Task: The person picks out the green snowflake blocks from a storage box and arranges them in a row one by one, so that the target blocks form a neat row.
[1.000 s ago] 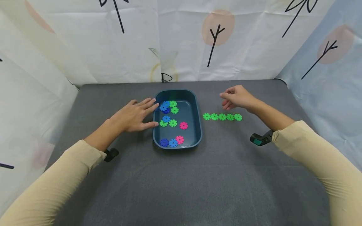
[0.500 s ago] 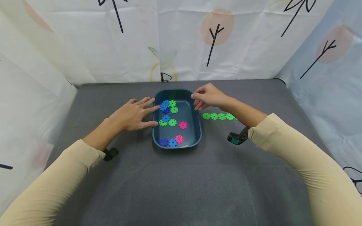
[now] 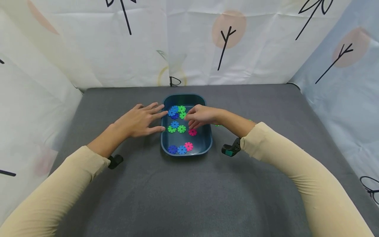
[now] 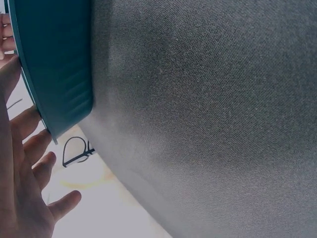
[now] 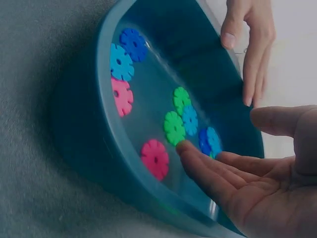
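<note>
A dark teal tray [image 3: 202, 141] holds loose notched plastic discs: green discs [image 3: 181, 129], blue discs [image 3: 182, 149] and pink discs [image 3: 188, 146]. My left hand [image 3: 142, 122] has its fingers spread, their tips at the tray's left rim. Over the tray's right half is my right hand [image 3: 202, 116], its fingers pointing down towards the discs. In the right wrist view that hand [image 5: 267, 191] has extended fingers and a thumb held apart, with nothing between them. One fingertip there appears close to a green disc [image 5: 174, 128]; whether it touches is unclear.
A grey cloth-covered table [image 3: 183, 197] surrounds the tray. Right of the tray, my right forearm hides most of a row of green discs, and only slivers show. A printed white curtain [image 3: 189, 42] stands behind the table and along both sides.
My right hand has moved left from above the row of green discs, across the tray's right rim and down over its discs. My left hand has stayed at the rim.
</note>
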{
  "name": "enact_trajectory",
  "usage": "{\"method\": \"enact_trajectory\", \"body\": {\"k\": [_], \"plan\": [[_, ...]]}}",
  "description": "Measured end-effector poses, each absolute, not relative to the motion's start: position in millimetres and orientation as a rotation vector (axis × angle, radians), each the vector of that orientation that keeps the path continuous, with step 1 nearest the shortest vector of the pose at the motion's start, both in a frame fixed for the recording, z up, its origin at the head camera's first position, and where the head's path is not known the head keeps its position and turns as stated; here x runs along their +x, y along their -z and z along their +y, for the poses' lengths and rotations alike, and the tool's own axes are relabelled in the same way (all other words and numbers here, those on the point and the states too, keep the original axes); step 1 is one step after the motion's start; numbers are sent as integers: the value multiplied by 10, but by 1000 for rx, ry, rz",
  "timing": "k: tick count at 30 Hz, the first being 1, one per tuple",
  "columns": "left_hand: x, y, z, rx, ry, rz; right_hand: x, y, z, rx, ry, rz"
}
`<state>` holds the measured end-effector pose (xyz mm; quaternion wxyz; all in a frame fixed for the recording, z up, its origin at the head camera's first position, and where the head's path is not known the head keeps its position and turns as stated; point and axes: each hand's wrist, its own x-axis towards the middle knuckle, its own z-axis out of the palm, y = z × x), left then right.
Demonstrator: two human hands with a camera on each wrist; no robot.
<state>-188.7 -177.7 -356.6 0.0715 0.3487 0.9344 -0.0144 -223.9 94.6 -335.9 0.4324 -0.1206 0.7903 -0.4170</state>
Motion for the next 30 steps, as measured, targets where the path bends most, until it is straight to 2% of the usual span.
{"method": "enact_trajectory", "body": {"k": [10, 30], "plan": [[-1884, 3585, -1759, 1044, 64, 2804, -2229, 3512, 805, -331, 934, 1991], [-1879, 3564, -1748, 1030, 37, 2807, -2159, 3532, 606, -321, 1004, 1952]]}}
